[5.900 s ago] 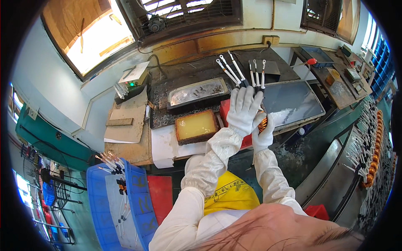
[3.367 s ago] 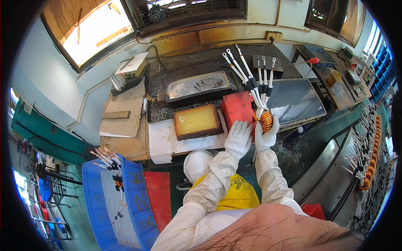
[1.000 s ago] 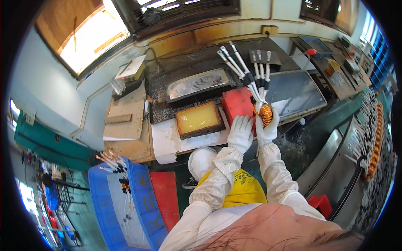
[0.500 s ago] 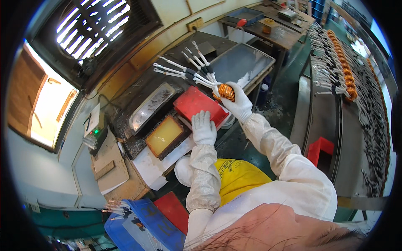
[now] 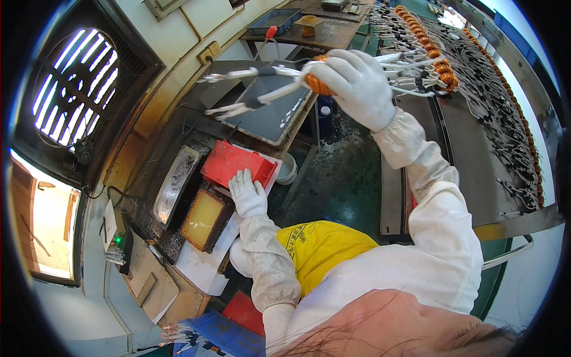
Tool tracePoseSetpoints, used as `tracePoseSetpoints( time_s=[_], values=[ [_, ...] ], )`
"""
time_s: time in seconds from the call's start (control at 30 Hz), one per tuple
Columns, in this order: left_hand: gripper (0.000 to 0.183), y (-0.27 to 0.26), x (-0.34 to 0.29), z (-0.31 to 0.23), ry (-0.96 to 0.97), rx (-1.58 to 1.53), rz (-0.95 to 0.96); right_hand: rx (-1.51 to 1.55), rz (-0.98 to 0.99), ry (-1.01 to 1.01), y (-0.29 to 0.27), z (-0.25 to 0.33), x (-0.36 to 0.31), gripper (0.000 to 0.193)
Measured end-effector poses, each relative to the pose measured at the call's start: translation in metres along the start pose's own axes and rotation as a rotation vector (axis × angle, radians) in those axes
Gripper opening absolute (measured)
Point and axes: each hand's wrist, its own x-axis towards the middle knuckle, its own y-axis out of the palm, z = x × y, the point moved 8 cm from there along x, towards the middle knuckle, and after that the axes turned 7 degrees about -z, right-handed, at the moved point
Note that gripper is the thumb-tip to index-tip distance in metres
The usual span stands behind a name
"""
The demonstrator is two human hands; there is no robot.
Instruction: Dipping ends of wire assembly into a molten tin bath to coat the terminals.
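Note:
My right hand [image 5: 355,86], in a white glove, is closed round a copper-wound toroidal coil [image 5: 319,78]. White-sleeved leads [image 5: 279,92] with black bands and bare metal ends stick out from the coil to the left, above the bench. Part of the coil is hidden by my fingers. My left hand [image 5: 247,193], gloved too, lies with fingers stretched out on the near side of a red plastic box [image 5: 235,165]. Just left of that hand is a rectangular pan of yellowish liquid [image 5: 203,220]. Beyond the pan sits a long tray with a silvery surface [image 5: 177,184].
Rows of similar copper coils [image 5: 429,47] with leads cover a rack at the right. A grey-topped tray [image 5: 270,110] lies on the bench's far part, with a white bucket [image 5: 287,169] beside the bench. A blue bin [image 5: 220,333] stands at lower left.
My right hand has carried the coil up and to the right, toward the rack, and its leads now point left. My left hand stays on the red box while the view has turned right.

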Motion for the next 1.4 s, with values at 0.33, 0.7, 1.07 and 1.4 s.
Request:
tracePoseSetpoints(
  time_s=[0.33, 0.7, 1.07, 1.4],
  values=[
    [0.045, 0.001, -0.003, 0.004, -0.009, 0.010, 0.043, -0.299, 0.473, 0.176, -0.041, -0.124, -0.119, 0.037],
    [0.046, 0.001, -0.001, 0.003, 0.004, 0.013, 0.036, -0.718, 0.676, 1.247, -0.153, -0.340, -0.314, 0.035],
    [0.046, -0.006, -0.005, 0.000, 0.001, 0.022, 0.030, -0.517, 0.873, 1.058, -0.132, -0.341, -0.381, 0.056],
    [0.046, -0.004, 0.004, -0.008, -0.016, 0.037, 0.073, -0.551, 0.858, 1.064, -0.098, -0.395, -0.399, 0.029]
  ],
)
